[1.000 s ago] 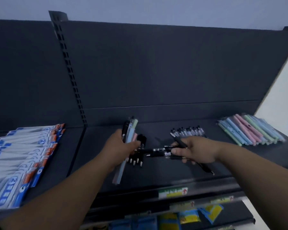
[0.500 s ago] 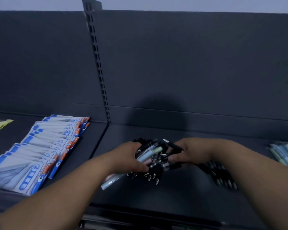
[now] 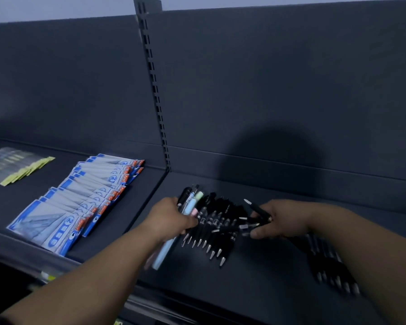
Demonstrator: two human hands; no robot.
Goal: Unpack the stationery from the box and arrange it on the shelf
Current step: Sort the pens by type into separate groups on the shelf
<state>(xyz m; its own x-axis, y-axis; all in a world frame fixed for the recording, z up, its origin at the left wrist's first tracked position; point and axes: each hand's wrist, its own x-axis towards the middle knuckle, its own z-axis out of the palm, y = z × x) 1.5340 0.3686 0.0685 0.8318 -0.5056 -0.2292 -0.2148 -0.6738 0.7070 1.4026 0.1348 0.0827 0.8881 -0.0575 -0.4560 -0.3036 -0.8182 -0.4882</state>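
My left hand [image 3: 171, 219] grips a bundle of pens [image 3: 189, 202], black ones together with pastel blue, green and pink ones, whose lower ends stick out below my fist. Right beside it a row of black pens [image 3: 211, 233] lies on the dark shelf [image 3: 256, 273], silver tips toward me. My right hand [image 3: 279, 219] holds a few black pens [image 3: 256, 211] just right of that row, one pointing up and left. A second row of black pens [image 3: 331, 266] lies partly under my right forearm.
Blue and white blister packs [image 3: 80, 202] lie fanned out on the left shelf section. Clear packs with yellow ends [image 3: 17, 165] sit at the far left. A slotted upright [image 3: 155, 90] divides the back panel. The shelf's front edge runs below my arms.
The view has swung left and the pastel pens at the far right have left the frame. Both hands came together over the black pens, which now lie spread in a row.
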